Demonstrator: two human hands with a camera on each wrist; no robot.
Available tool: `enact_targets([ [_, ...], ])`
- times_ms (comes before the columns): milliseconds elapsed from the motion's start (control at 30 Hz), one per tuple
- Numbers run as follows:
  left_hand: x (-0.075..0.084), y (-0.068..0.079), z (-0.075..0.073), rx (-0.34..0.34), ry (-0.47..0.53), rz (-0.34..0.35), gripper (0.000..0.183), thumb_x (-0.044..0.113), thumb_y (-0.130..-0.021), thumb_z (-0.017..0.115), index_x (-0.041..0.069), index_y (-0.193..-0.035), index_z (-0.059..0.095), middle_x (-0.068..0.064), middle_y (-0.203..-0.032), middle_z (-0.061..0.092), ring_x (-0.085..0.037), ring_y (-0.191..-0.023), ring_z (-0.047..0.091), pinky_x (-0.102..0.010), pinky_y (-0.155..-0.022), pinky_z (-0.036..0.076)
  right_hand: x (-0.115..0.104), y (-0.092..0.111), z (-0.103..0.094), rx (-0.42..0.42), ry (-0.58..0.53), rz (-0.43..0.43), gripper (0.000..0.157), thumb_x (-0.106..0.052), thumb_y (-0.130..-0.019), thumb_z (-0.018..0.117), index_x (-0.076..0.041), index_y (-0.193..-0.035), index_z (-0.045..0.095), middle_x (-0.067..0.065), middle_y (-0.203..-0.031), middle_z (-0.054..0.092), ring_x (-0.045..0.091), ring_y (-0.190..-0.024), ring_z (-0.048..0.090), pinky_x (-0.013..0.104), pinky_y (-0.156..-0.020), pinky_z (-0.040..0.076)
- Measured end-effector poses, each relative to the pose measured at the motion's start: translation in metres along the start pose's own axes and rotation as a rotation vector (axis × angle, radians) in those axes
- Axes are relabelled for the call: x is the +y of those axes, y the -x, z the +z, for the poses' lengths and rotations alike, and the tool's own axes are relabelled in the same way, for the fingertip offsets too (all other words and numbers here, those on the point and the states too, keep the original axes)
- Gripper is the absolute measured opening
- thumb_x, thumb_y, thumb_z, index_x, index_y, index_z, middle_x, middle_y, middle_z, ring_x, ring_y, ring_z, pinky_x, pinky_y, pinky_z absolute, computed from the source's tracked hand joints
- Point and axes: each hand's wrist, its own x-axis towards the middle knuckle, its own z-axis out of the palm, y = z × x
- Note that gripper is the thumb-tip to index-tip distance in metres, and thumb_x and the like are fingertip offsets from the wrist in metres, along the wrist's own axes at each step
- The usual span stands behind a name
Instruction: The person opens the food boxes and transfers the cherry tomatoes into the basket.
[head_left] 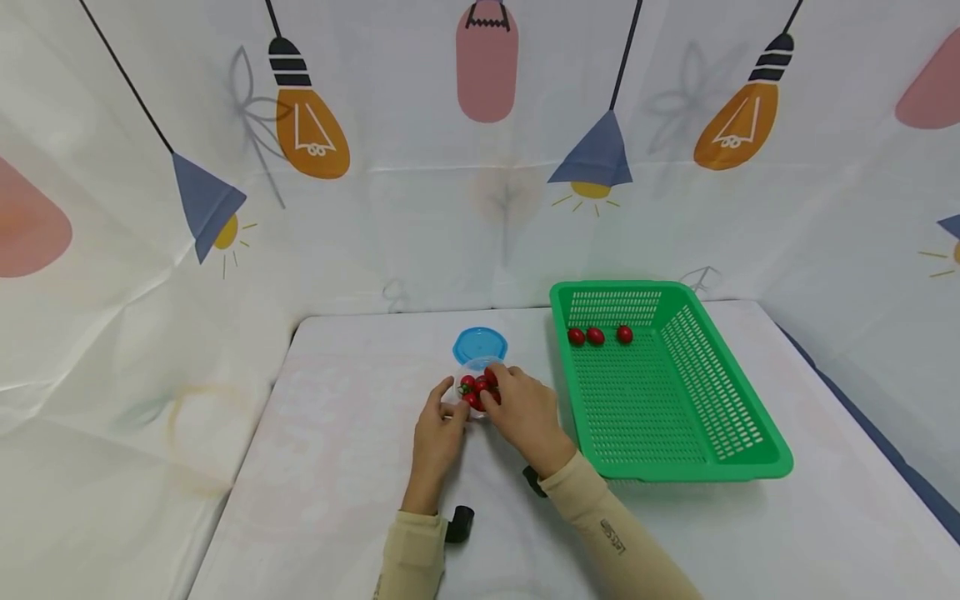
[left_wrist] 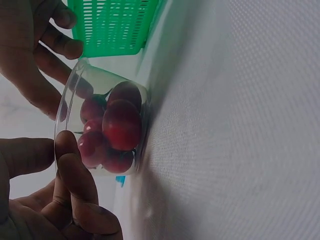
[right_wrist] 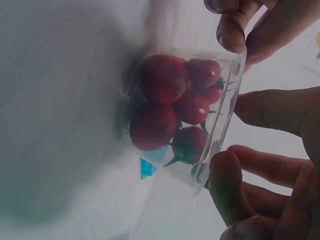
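"Head view: what do we have near the middle of the white surface [head_left: 337, 400]?"

"We see a clear tub [left_wrist: 102, 77] between the two hands, its mouth facing up. Inside are red tomatoes [left_wrist: 121, 125], some with green stems."

"How do we read the left hand [head_left: 437, 437]?"

"We see its thumb and a finger pinching the tub's rim; both wrist views show it."

"And the right hand [head_left: 531, 412]?"

"We find its thumb and fingers bent at the opposite side of the rim. We cannot tell whether they grip the rim, pinch a tomato or just touch."

"What do we see around the tub?"

"A blue lid [head_left: 480, 343] lies just behind it; we cannot tell whether they touch. To the right we have a green basket [head_left: 675, 471], with three tomatoes [head_left: 595, 336] near its far left corner: two side by side, the third a little apart."

"And beyond?"

"We see a white backdrop [head_left: 420, 242] printed with bulbs and lamps. Both arms wear tan sleeves [head_left: 637, 550], and a black device [head_left: 461, 523] shows by each wrist."
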Motion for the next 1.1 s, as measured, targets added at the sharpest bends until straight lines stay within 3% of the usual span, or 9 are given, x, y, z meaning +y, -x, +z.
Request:
enact_targets([
  [167,0.000,0.000,0.000,0.008,-0.009,0.006,0.048,0.017,-0.099,0.062,0.011,-0.146,0.053,-0.002,-0.080,0.071,-0.013,-0.066,0.062,-0.037,-0.074,0.050,-0.001,-0.002,0.001,0.016,0.011,-0.003,0.038,-0.028,-0.092,0.076,-0.010,-0.124,0.070,0.014,-0.103,0.072,0.027,-0.075,0.071,0.043,-0.064,0.059],
  [433,-0.001,0.000,0.000,0.009,-0.001,0.019,0.049,0.017,-0.098,0.062,0.011,-0.146,0.053,-0.003,-0.080,0.071,-0.012,-0.066,0.062,-0.037,-0.075,0.049,-0.002,-0.007,0.001,0.007,0.019,-0.008,0.034,-0.027,-0.092,0.075,-0.010,-0.122,0.071,0.014,-0.096,0.072,0.026,-0.071,0.070,0.042,-0.060,0.058],
  [700,0.000,-0.001,0.002,0.004,0.014,0.024,0.049,0.016,-0.098,0.063,0.010,-0.145,0.053,-0.006,-0.081,0.072,-0.014,-0.068,0.064,-0.036,-0.074,0.049,-0.003,-0.010,0.007,-0.016,0.094,0.022,0.040,-0.029,-0.090,0.078,-0.010,-0.125,0.071,0.016,-0.102,0.064,0.028,-0.072,0.069,0.044,-0.060,0.058],
  [1100,0.000,-0.001,0.001,0.004,0.006,0.022,0.048,0.017,-0.098,0.063,0.010,-0.145,0.053,-0.005,-0.080,0.071,-0.015,-0.069,0.064,-0.036,-0.074,0.049,-0.004,-0.012,0.013,0.039,0.152,0.014,0.025,-0.028,-0.092,0.075,-0.012,-0.110,0.076,0.013,-0.085,0.068,0.028,-0.069,0.069,0.045,-0.056,0.056],
])
